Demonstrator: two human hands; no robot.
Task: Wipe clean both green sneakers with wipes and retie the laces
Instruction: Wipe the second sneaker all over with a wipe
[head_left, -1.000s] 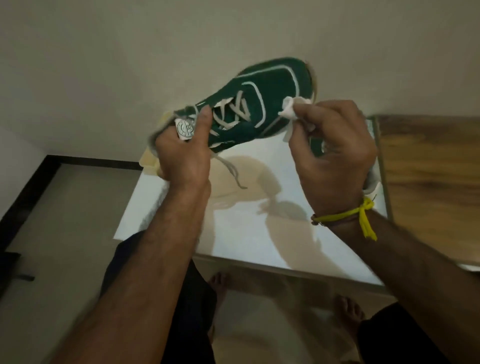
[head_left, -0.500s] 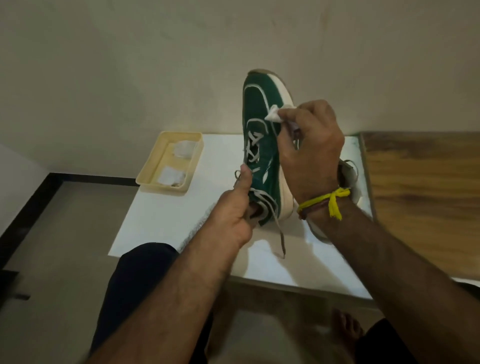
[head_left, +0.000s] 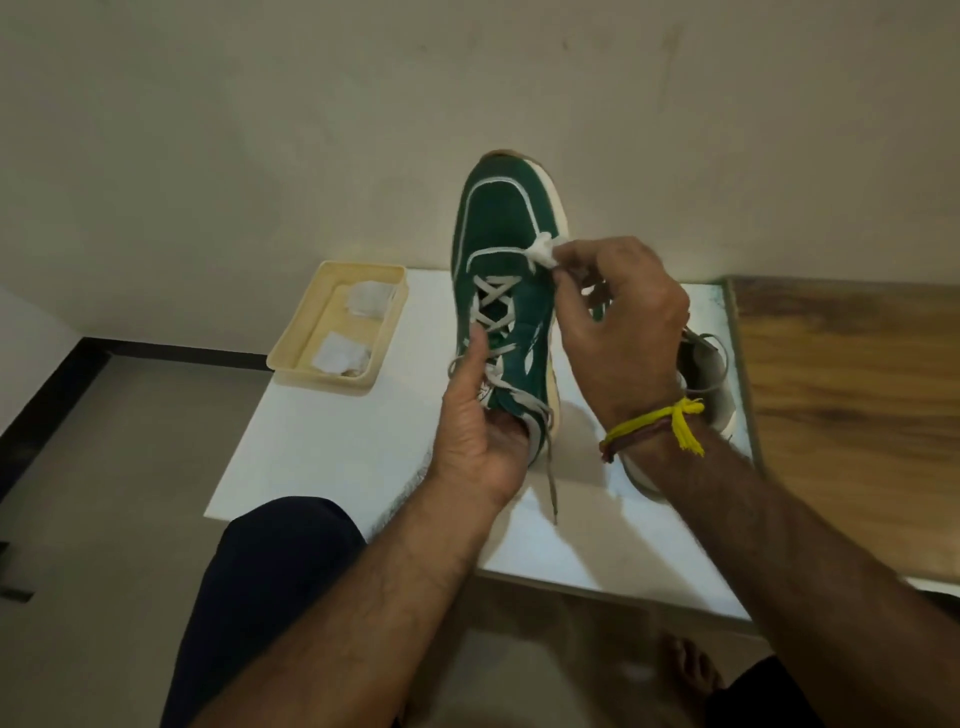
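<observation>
Wiping was under way on the first sneaker (head_left: 501, 270), which the person held up above the white table (head_left: 332, 447), toe pointing away and upper facing the camera. The left hand (head_left: 480, 431) gripped it at the heel end, thumb laid up along the tongue. The right hand (head_left: 618, 322) pinched a small bunched wipe (head_left: 543, 254) between fingertips and thumb and pressed it against the white piping on the right side of the toe box.

Laces (head_left: 493, 306) on this shoe were threaded through the upper eyelets but undone lower down: one loose end hung below the heel over the table. So retying was not yet done here, and I judged the cleaning itself only partly through, since the wipe sat on one small patch of the upper.

Behind the right wrist lay the second sneaker (head_left: 711, 374) on the table, mostly hidden; whether it had been wiped I could not tell, though a loose lace loop showed on it. A cream tray (head_left: 291, 358) at the table's far left corner held two more folded wipes. By my reckoning, most of the task remained: finishing this shoe, probably the other, and tying both.
</observation>
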